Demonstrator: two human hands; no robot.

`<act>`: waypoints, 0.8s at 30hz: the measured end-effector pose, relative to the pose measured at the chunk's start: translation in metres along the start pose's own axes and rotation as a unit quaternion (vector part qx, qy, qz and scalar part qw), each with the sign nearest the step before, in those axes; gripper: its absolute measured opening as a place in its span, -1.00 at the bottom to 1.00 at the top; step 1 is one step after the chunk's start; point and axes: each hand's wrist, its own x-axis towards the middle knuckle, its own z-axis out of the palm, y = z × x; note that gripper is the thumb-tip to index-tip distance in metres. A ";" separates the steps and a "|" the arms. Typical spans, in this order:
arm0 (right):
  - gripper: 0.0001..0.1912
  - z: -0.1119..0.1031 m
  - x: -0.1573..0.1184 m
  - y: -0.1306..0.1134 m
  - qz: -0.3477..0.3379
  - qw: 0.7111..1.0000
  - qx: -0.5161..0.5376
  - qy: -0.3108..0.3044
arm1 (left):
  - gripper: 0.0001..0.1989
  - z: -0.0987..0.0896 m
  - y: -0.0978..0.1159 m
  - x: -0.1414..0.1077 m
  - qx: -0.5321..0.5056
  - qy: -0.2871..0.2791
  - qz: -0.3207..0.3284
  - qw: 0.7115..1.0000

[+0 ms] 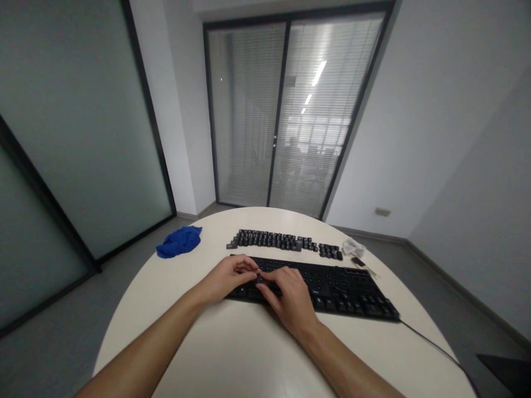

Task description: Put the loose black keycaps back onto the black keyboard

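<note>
A black keyboard (332, 282) lies on the round cream table (232, 354), many of its key positions without caps. Over its left part, my left hand (232, 275) is closed, thumb and fingers together. Just to the right, my right hand (288, 293) is closed too, its thumb and forefinger reaching toward the left fingertips. A small dark keycap (260, 278) shows between the two hands; which fingers grip it is hard to tell. Behind the keyboard, loose black keycaps (269, 239) are laid out in rows.
A crumpled blue cloth (180, 242) lies at the table's left. At the back right are a white crumpled cloth or tissue (353, 247) and a small dark tool (358, 261). The keyboard's cable (431, 341) runs off the right edge. Glass doors stand beyond.
</note>
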 end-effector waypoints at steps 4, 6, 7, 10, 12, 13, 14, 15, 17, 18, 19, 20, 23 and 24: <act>-0.85 0.001 -0.001 0.003 0.010 0.999 -0.008 0.035 | -0.70 0.004 0.001 -0.001 0.010 -0.007 -0.007 1.000; -0.84 0.002 -0.002 0.003 0.009 0.999 -0.006 0.040 | -0.70 0.006 0.001 -0.002 0.007 -0.007 -0.005 1.000; -0.83 0.002 -0.002 0.003 0.008 0.999 -0.004 0.041 | -0.70 0.006 0.001 -0.002 0.008 -0.005 -0.006 1.000; -0.85 0.002 -0.001 0.003 0.003 0.999 0.002 0.039 | -0.70 0.005 0.001 -0.002 0.021 -0.004 -0.007 1.000; -0.89 0.002 -0.001 0.002 0.000 0.999 0.004 0.037 | -0.71 0.003 0.002 -0.002 0.036 -0.006 -0.003 0.999; -0.90 0.002 -0.001 0.002 -0.001 0.999 0.005 0.037 | -0.71 0.002 0.003 -0.002 0.043 -0.008 0.000 0.999; -0.92 0.002 -0.001 0.002 -0.001 0.999 0.005 0.038 | -0.71 0.002 0.004 -0.002 0.051 -0.008 0.002 0.999; -0.92 0.002 -0.001 0.002 -0.001 0.999 0.004 0.038 | -0.72 0.001 0.004 -0.003 0.059 -0.009 0.004 0.998; -0.91 0.001 -0.001 0.002 0.002 0.999 0.001 0.039 | -0.71 0.000 0.004 -0.003 0.085 -0.013 0.005 0.996; -0.90 0.001 0.000 0.002 0.003 0.999 -0.001 0.039 | -0.71 0.001 0.004 -0.003 0.099 -0.015 0.004 0.995; -0.89 0.001 0.000 0.002 0.003 0.999 -0.002 0.039 | -0.70 0.001 0.004 -0.004 0.113 -0.016 0.004 0.993; -0.89 0.000 0.000 0.002 0.003 0.999 -0.003 0.039 | -0.70 0.001 0.004 -0.004 0.125 -0.016 0.004 0.992; -0.88 0.001 0.000 0.002 0.001 0.999 0.001 0.037 | -0.69 0.002 0.005 -0.004 0.141 -0.008 0.009 0.990; -0.88 0.001 0.000 0.002 0.000 0.999 0.003 0.037 | -0.69 0.003 0.006 -0.004 0.144 -0.003 0.010 0.989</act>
